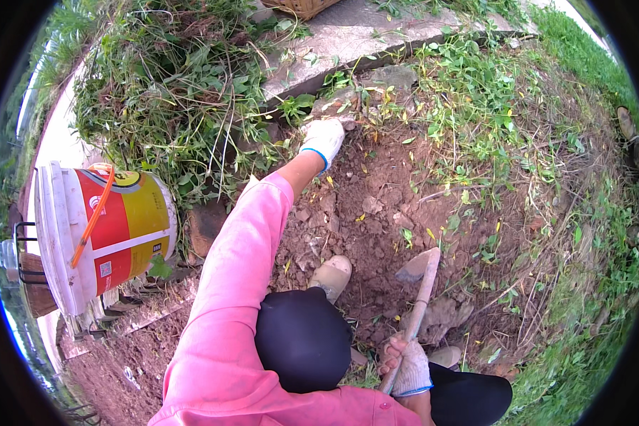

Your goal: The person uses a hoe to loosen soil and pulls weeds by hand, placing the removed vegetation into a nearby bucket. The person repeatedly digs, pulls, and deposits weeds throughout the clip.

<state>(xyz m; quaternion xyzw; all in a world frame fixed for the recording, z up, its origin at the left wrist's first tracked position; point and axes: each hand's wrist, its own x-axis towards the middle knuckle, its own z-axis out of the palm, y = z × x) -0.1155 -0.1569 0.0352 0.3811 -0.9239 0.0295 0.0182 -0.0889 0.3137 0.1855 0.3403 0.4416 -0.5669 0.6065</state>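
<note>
My left hand, in a white knit glove with a blue cuff, reaches forward to the stones at the edge of the dug soil. Its fingers are turned away, so whether it grips a stone cannot be made out. My right hand, in a similar glove with bare fingertips showing, is closed round the wooden handle of a hoe. The hoe's metal blade lies over loose reddish soil, right of my shoe.
A white plastic bucket with a red and yellow label stands at left. Behind it are a heap of pulled weeds, a concrete slab and a woven basket. A large rock lies beside the hoe; weeds cover the right side.
</note>
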